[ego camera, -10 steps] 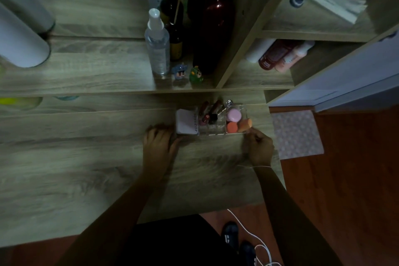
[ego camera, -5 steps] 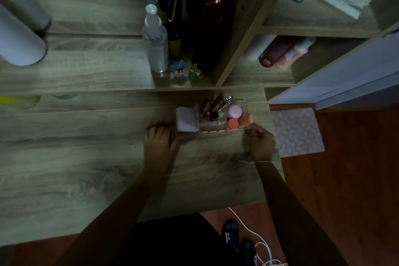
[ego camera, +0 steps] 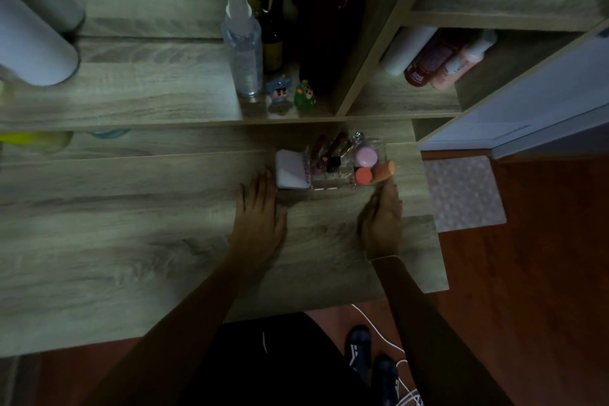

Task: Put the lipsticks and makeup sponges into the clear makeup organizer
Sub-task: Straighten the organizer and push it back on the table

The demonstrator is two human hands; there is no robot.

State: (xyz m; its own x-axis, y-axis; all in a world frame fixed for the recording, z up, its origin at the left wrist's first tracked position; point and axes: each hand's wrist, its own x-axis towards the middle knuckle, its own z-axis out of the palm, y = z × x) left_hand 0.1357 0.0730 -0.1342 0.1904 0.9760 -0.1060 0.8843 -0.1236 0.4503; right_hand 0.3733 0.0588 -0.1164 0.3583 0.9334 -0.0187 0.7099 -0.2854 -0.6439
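Note:
The clear makeup organizer (ego camera: 333, 186) stands on the wooden desk near its right end. Several lipsticks (ego camera: 329, 156) stand in its middle slots. A pink sponge (ego camera: 365, 156), an orange-red sponge (ego camera: 363, 176) and a tan-orange sponge (ego camera: 384, 170) sit in its right compartment. A white compact (ego camera: 290, 172) fills its left side. My left hand (ego camera: 260, 216) lies flat on the desk just in front of the compact, fingers spread, holding nothing. My right hand (ego camera: 382, 221) rests on the desk, fingertips touching the organizer's front right corner below the tan-orange sponge.
A clear spray bottle (ego camera: 243, 46), dark bottles (ego camera: 329, 20) and two small figurines (ego camera: 291, 94) stand on the raised shelf behind. More bottles (ego camera: 441, 59) lie in the right cubby. The desk's right edge (ego camera: 440, 241) drops to a floor mat (ego camera: 464, 194). A white cylinder (ego camera: 33, 39) stands at far left.
Both hands have flattened and drawn slightly back from the organizer; the right hand's curled fingers have opened out. The organizer and its contents have stayed in place.

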